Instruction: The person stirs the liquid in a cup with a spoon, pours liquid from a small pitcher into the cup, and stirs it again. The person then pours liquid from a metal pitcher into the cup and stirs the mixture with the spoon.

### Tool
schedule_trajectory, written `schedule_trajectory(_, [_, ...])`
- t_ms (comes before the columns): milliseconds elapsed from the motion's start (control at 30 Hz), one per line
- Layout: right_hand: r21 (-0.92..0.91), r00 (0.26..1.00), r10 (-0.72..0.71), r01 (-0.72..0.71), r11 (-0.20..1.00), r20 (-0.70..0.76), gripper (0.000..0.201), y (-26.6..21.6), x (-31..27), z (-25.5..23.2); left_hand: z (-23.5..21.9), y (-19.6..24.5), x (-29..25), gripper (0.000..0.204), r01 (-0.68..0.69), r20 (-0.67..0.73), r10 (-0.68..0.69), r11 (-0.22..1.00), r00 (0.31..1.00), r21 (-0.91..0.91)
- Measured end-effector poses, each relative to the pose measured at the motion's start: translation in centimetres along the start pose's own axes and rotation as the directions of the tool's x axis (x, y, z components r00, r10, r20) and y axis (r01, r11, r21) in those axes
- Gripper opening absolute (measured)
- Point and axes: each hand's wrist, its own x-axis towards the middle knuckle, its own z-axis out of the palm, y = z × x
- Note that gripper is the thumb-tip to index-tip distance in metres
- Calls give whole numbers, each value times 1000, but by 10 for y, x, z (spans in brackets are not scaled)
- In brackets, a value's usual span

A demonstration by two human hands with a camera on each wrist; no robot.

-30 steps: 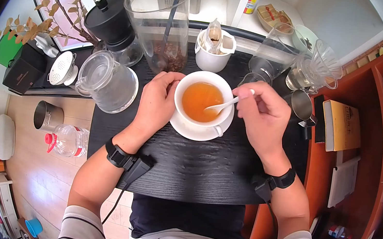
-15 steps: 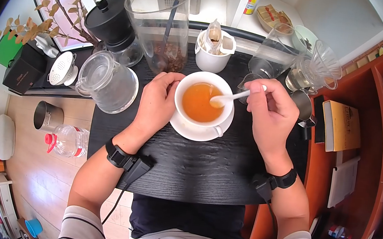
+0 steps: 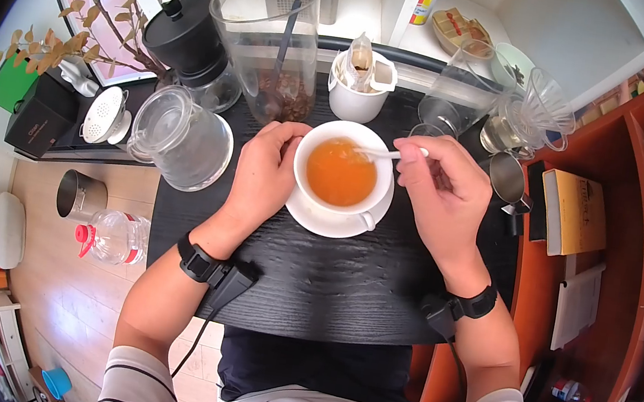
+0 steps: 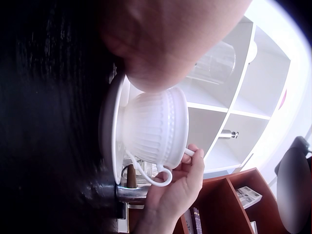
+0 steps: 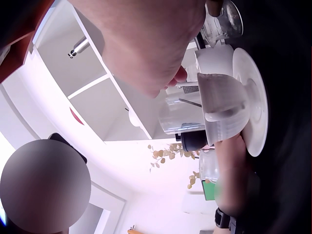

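A white teacup (image 3: 385, 148) of amber liquid stands on a white saucer (image 3: 319, 224), its handle pointing toward the person and slightly right. My left hand (image 3: 265, 168) holds the cup at its left side with bent fingers, the tips partly hidden. Between the thumb and fingers of my right hand (image 3: 447, 198), a white spoon (image 3: 382, 153) is pinched by its handle. The spoon slants over the right rim, its bowl in the liquid near the far side. Seen from the left wrist, the cup (image 4: 151, 126) has ribbed walls.
Behind the cup stands a white mug (image 3: 354, 105) with a drip bag. A glass pitcher (image 3: 182, 140), a black grinder (image 3: 188, 38) and a tall glass vase (image 3: 270, 46) are on the left. Glassware (image 3: 461, 89) and a metal jug (image 3: 506, 178) stand at the right.
The spoon and right hand first shifted right, then came back left. The spoon bowl has moved from the liquid's near right part to its far side. The left hand and cup stay put.
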Motion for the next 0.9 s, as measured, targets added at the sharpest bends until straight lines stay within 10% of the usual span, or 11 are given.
schedule_trajectory(100, [168, 994, 34, -16, 986, -104, 10, 4, -1, 4, 0, 0, 0, 18, 4, -3, -4, 1000, 1000, -2])
schedule_trajectory(333, [200, 979, -3, -38, 979, 205, 14, -5, 0, 0, 0, 0, 0, 18, -4, -3, 4, 1000, 1000, 5])
schedule_trajectory(633, [61, 995, -26, 32, 998, -101, 9, -2, 2, 2, -1, 0, 0, 18, 7, 8, -7, 1000, 1000, 11])
schedule_trajectory(800, [152, 972, 169, -194, 969, 162, 11, -1, -5, 0, 0, -1, 0, 19, 1, -2, -1, 1000, 1000, -2])
schedule_trajectory(900, [177, 981, 54, -88, 980, 186, 13, -3, -2, 0, 1, -1, 0, 18, 2, -3, -2, 1000, 1000, -12])
